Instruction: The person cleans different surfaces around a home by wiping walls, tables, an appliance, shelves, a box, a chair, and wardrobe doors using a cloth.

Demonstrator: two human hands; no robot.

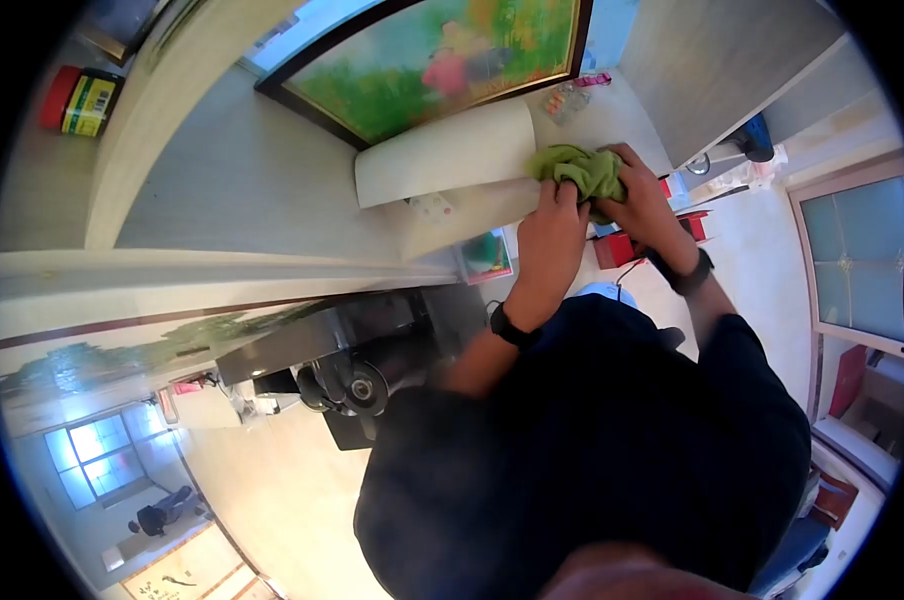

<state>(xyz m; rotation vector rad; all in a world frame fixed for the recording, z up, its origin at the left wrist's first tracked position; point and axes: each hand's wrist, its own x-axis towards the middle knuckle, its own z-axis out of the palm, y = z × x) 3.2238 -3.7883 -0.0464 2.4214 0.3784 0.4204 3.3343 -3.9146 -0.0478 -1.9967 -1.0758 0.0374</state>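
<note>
A crumpled green cloth (584, 170) is bunched up between my two hands. My left hand (554, 240) grips its near side with bent fingers. On the far right side of the cloth, my right hand (650, 205) is closed around it. Dark bands circle both wrists. Just left of the cloth lies a white, curved sheet or roll (452, 155) on a pale shelf. A framed picture (442, 75) of figures on green leans behind that roll. The parts of the cloth inside my fingers are hidden.
Small clear packaging with coloured bits (566, 102) lies on the shelf at the back. A jar with a red lid (82, 100) stands in a left compartment. Red boxes (617, 250) sit below my hands. Dark machinery (357, 385) stands lower left. A glazed door (857, 255) is at right.
</note>
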